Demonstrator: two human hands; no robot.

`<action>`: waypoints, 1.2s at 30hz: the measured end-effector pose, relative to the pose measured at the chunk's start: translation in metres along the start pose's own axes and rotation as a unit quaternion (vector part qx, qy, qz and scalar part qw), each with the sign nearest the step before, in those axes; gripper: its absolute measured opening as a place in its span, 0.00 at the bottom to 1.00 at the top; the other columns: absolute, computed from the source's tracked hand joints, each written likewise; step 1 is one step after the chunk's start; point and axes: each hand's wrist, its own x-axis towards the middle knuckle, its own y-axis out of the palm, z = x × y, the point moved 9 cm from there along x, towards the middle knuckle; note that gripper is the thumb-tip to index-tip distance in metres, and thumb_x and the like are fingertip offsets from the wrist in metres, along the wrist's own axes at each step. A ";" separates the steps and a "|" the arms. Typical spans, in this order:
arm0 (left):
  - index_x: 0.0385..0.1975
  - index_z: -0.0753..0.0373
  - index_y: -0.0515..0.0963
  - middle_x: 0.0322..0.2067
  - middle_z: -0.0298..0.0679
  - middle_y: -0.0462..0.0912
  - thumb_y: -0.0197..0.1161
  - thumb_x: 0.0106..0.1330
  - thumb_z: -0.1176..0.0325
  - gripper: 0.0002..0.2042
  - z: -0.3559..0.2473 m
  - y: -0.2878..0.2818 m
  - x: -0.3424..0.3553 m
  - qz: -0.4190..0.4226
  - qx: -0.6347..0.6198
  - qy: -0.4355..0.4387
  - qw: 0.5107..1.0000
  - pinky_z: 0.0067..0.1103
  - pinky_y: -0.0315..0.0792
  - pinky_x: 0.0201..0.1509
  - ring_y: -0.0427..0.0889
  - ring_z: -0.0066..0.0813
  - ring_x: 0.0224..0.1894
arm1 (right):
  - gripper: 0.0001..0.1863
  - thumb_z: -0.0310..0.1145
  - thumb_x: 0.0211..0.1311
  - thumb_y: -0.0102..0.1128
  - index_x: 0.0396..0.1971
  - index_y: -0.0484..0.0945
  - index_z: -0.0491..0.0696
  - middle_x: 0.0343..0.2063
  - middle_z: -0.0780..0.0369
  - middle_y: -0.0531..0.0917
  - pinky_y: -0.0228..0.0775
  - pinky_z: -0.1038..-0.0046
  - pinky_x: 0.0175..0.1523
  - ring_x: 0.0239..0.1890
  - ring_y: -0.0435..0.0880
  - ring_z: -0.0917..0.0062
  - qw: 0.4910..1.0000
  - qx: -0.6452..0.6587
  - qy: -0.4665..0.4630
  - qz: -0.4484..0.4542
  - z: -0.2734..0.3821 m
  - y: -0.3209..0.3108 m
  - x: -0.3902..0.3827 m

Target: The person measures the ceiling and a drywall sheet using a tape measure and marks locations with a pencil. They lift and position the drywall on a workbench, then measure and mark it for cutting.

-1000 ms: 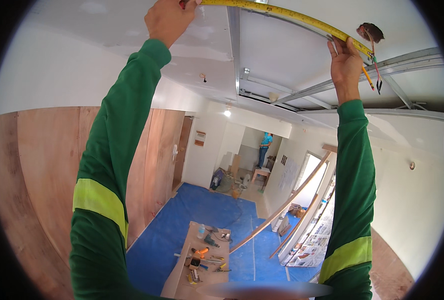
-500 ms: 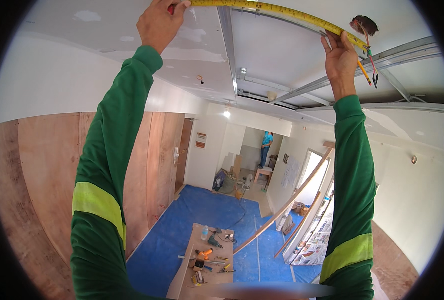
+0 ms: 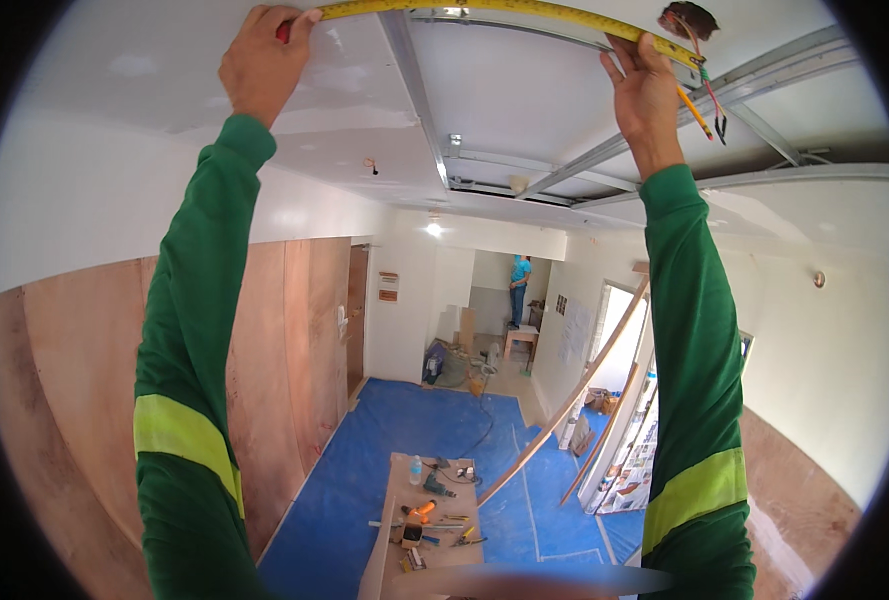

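Both my arms reach up to the ceiling in green sleeves with yellow bands. A yellow tape measure [image 3: 504, 10] is stretched between my hands along an open metal ceiling frame [image 3: 424, 110]. My left hand [image 3: 264, 65] is closed on it at the left, with a bit of red showing between the fingers. My right hand [image 3: 650, 105] pinches the tape near its right end, some fingers spread. A yellow pencil [image 3: 697, 113] sticks out beside that hand; how it is held is hidden. Red and green wires [image 3: 713, 95] hang from a ragged hole [image 3: 688, 19] just beyond.
Below stands a worktable [image 3: 396, 500] with a drill [image 3: 437, 487], a bottle [image 3: 415, 469] and several tools. Blue sheeting [image 3: 364, 440] covers the floor. A long wooden pole [image 3: 564, 408] leans at the right. Far back, a person in blue [image 3: 519, 285] stands on a small table [image 3: 520, 340].
The whole view has shifted and tilted, so hands and ceiling sit further left. Both hands keep their grip on the tape and their place along the frame.
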 end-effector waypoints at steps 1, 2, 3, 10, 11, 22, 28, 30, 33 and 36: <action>0.37 0.51 0.87 0.36 0.26 0.84 0.66 0.68 0.45 0.16 0.000 0.001 0.001 0.010 0.001 -0.001 1.000 0.28 0.76 0.43 0.84 0.33 0.38 | 0.16 0.40 0.76 0.60 0.56 0.75 0.50 0.55 0.57 0.84 0.63 0.49 0.71 0.65 0.78 0.63 1.000 0.003 0.001 -0.002 0.000 0.000 0.000; 0.37 0.51 0.87 0.36 0.26 0.84 0.66 0.68 0.45 0.16 0.001 0.001 0.001 0.020 0.005 -0.003 1.000 0.28 0.76 0.43 0.84 0.33 0.38 | 0.15 0.40 0.77 0.58 0.56 0.74 0.49 0.55 0.57 0.84 0.63 0.48 0.71 0.65 0.78 0.63 1.000 -0.005 -0.009 0.004 0.002 0.002 -0.001; 0.37 0.51 0.87 0.36 0.26 0.84 0.66 0.69 0.45 0.16 0.002 0.002 0.001 0.028 0.012 -0.004 1.000 0.28 0.76 0.42 0.84 0.33 0.37 | 0.15 0.39 0.77 0.58 0.56 0.74 0.49 0.55 0.58 0.84 0.62 0.48 0.70 0.64 0.79 0.65 1.000 -0.006 -0.009 0.001 0.002 0.002 -0.001; 0.38 0.53 0.87 0.36 0.30 0.83 0.64 0.71 0.47 0.17 -0.003 -0.001 0.000 0.019 0.000 0.049 0.999 0.29 0.76 0.41 0.83 0.35 0.35 | 0.10 0.41 0.78 0.56 0.47 0.76 0.51 0.46 0.62 0.84 0.65 0.50 0.67 0.58 0.80 0.68 1.000 -0.012 0.003 -0.008 0.006 0.006 -0.005; 0.38 0.54 0.87 0.35 0.31 0.83 0.64 0.71 0.48 0.16 -0.004 -0.001 -0.002 0.026 -0.008 0.065 0.998 0.29 0.76 0.41 0.83 0.35 0.35 | 0.09 0.42 0.78 0.56 0.43 0.76 0.53 0.43 0.65 0.84 0.65 0.50 0.65 0.55 0.81 0.70 1.000 -0.016 0.001 -0.005 0.008 0.007 -0.005; 0.32 0.65 0.80 0.28 0.42 0.76 0.64 0.72 0.65 0.10 0.077 -0.096 -0.141 0.206 -0.016 0.038 0.978 0.31 0.67 0.30 0.74 0.40 0.26 | 0.18 0.47 0.77 0.56 0.43 0.84 0.47 0.42 0.63 0.88 0.73 0.66 0.60 0.55 0.84 0.75 0.952 -0.241 0.155 0.110 -0.074 0.011 -0.131; 0.34 0.66 0.78 0.23 0.27 0.67 0.59 0.77 0.66 0.11 0.166 -0.267 -0.365 0.265 -0.061 -0.420 0.866 0.23 0.63 0.28 0.68 0.18 0.26 | 0.19 0.43 0.74 0.50 0.40 0.84 0.44 0.38 0.63 0.87 0.70 0.70 0.56 0.45 0.78 0.80 0.941 -0.229 0.163 0.187 -0.086 0.039 -0.183; 0.39 0.67 0.81 0.22 0.30 0.73 0.61 0.77 0.58 0.15 0.164 -0.346 -0.439 0.313 0.080 -0.435 0.840 0.23 0.63 0.24 0.70 0.18 0.23 | 0.17 0.42 0.74 0.51 0.44 0.82 0.44 0.38 0.64 0.87 0.70 0.72 0.55 0.45 0.78 0.81 0.960 -0.191 0.133 0.157 -0.091 0.051 -0.181; 0.27 0.61 0.79 0.19 0.32 0.75 0.63 0.74 0.54 0.17 0.150 -0.454 -0.553 0.258 0.070 -0.593 0.760 0.23 0.65 0.22 0.73 0.20 0.19 | 0.15 0.39 0.73 0.54 0.47 0.80 0.45 0.37 0.64 0.88 0.71 0.76 0.51 0.43 0.79 0.84 0.978 -0.147 0.097 0.116 -0.113 0.076 -0.175; 0.29 0.62 0.80 0.22 0.32 0.79 0.65 0.74 0.56 0.16 0.106 -0.564 -0.602 0.270 0.122 -0.617 0.729 0.21 0.70 0.27 0.77 0.21 0.23 | 0.11 0.34 0.73 0.58 0.48 0.80 0.44 0.39 0.61 0.88 0.73 0.76 0.54 0.45 0.82 0.82 0.990 -0.075 0.068 0.095 -0.130 0.107 -0.169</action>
